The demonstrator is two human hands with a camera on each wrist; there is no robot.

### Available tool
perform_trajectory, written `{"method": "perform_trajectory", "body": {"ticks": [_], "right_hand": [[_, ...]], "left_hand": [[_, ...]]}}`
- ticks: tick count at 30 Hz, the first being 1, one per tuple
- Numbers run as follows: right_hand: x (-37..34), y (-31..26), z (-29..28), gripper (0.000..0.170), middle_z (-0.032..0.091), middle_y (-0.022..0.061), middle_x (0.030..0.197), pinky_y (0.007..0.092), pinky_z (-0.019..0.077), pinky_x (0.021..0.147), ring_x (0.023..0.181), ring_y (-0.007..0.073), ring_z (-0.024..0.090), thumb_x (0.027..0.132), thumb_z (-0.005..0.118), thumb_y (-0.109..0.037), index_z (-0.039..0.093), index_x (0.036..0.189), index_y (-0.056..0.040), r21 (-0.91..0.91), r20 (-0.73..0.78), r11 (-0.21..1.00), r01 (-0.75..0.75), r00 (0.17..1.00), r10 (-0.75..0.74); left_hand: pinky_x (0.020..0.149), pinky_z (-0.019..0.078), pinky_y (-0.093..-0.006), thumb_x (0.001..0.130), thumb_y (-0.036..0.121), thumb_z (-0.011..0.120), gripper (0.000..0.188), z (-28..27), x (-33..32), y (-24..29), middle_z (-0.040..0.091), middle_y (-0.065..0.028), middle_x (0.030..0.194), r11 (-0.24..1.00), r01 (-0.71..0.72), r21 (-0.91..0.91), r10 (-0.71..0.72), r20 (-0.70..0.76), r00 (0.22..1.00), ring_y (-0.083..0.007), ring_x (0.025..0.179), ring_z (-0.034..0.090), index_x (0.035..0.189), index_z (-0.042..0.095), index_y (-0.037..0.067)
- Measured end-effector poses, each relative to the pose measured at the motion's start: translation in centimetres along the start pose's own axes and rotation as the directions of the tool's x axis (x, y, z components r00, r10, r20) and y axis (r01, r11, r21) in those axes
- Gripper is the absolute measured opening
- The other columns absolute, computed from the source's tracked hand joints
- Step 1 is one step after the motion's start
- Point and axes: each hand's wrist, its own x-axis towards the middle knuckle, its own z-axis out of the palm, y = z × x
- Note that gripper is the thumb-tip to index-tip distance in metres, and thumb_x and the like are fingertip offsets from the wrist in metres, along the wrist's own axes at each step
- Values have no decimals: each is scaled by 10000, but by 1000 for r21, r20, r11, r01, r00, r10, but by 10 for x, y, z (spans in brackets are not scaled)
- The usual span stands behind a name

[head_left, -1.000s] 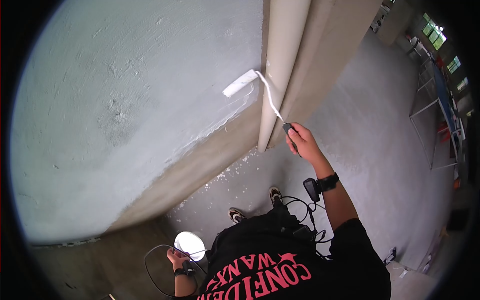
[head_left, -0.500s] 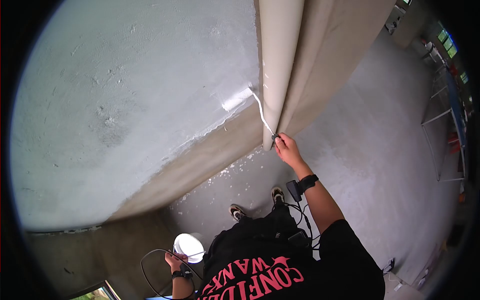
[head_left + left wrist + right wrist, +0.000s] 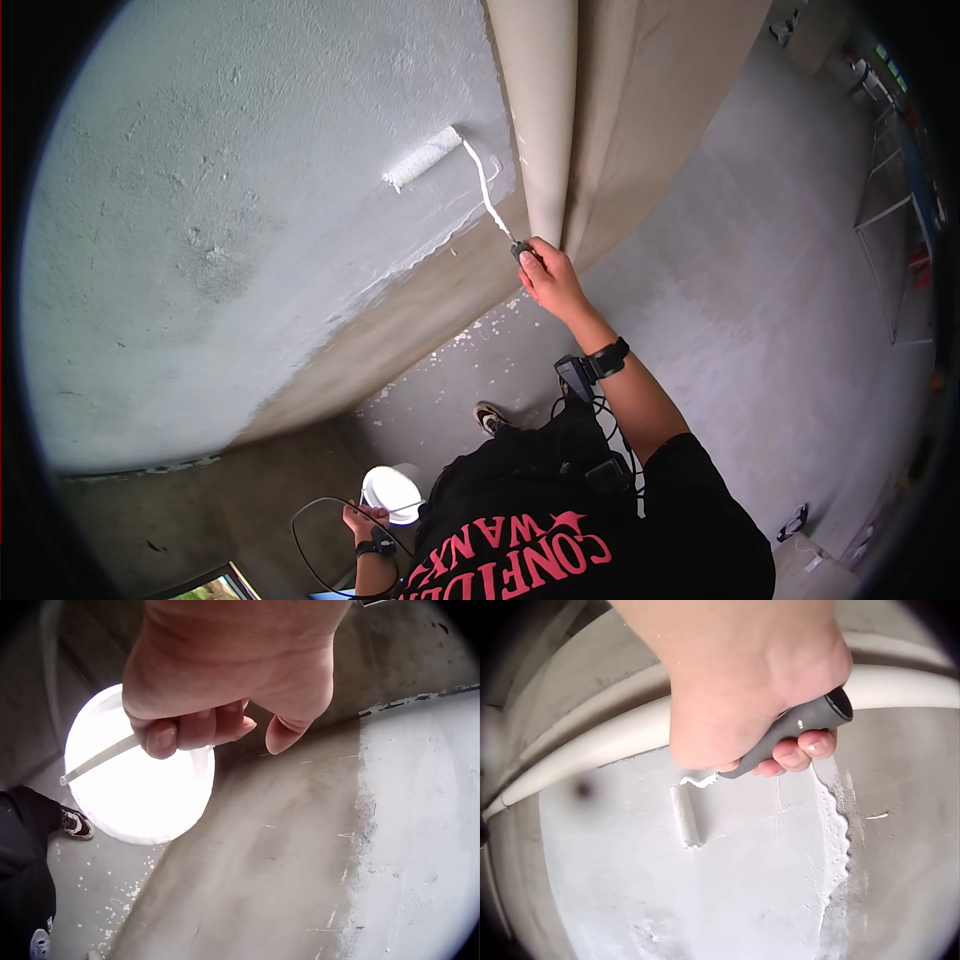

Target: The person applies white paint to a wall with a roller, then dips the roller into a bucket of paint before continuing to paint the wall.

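My right hand (image 3: 553,280) grips the dark grey handle (image 3: 814,714) of a paint roller (image 3: 425,158), its fingers curled round it. The white, paint-coated roller sleeve (image 3: 684,816) lies against the painted wall (image 3: 250,120), left of a vertical pipe and above a ridge of thick wet paint (image 3: 836,832). Paint also coats the roller's bent frame (image 3: 483,180). Low at the left, my left hand (image 3: 366,519) holds a white bucket (image 3: 393,492) by its thin handle (image 3: 97,761), fingers curled round it. Glare hides what the bucket contains.
A cream pipe (image 3: 545,120) runs down the wall corner right of the roller. Below the paint edge is a bare brown wall strip (image 3: 400,300). White drops spot the floor (image 3: 450,390) near a shoe (image 3: 490,418). A black cable (image 3: 297,550) loops by the left hand.
The roller went down slightly toward the paint edge, then up and left across the wall, with the right hand following. The left hand still holds the bucket.
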Motion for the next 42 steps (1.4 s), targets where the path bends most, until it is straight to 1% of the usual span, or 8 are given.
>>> {"method": "perform_trajectory", "body": {"ticks": [4,9,20,28,30,34,38,42], "right_hand": [[-10,-24,10,222,499,-2,599,244,370,464,513,69,447,997,517,-233,556,974,-16,84,5,993,-82,997,81],[-4,-34,14,219,502,1,602,247,370,459,509,74,446,999,508,-232,548,952,-22,71,-9,997,5,1000,-4],[-21,58,-9,205,485,16,576,282,381,482,502,101,443,975,534,-206,549,901,-16,-47,-86,993,-104,991,100],[-33,55,-15,225,486,12,575,282,378,482,504,100,447,977,540,-230,545,881,-26,-177,-115,984,-31,993,11],[-38,42,-12,249,468,-7,571,252,364,458,498,79,448,985,538,-256,523,871,-36,85,-101,989,-117,987,126],[-34,20,-6,267,448,-26,567,233,338,412,470,62,433,976,567,-282,501,848,-57,132,-93,988,-86,991,99],[-42,15,10,287,459,-28,565,244,320,367,415,68,425,912,673,-283,505,810,-73,-31,-39,995,-96,995,94],[-54,-7,21,208,523,-10,595,248,359,384,397,69,447,900,694,-197,611,900,-7,91,120,959,-270,958,259]], "left_hand": [[498,254,-315,781,415,594,467,-2,8,5,263,54,431,999,-26,21,25,40,999,-147,408,238,493,302,191],[497,258,-320,793,416,584,482,10,-2,6,252,53,426,999,-31,23,31,-15,999,-153,416,251,483,295,185],[487,301,-331,786,423,521,450,12,2,10,281,6,451,997,14,70,-18,56,998,-187,435,314,512,273,168],[491,304,-337,782,456,524,447,6,18,9,297,1,454,992,10,123,-20,79,997,-189,433,334,533,303,158],[490,304,-335,782,455,524,446,6,22,10,297,-1,455,993,27,117,-38,88,995,-192,432,335,532,302,160],[487,296,-321,790,451,513,442,5,13,6,279,4,450,993,-7,114,5,17,1000,-193,421,321,530,301,164],[480,264,-304,803,512,497,471,-5,22,7,243,51,440,998,23,64,-25,44,999,-144,401,266,535,281,191],[483,260,-308,807,530,498,467,-7,20,4,216,57,451,998,19,64,-19,7,1000,-138,399,231,552,289,198]]}}
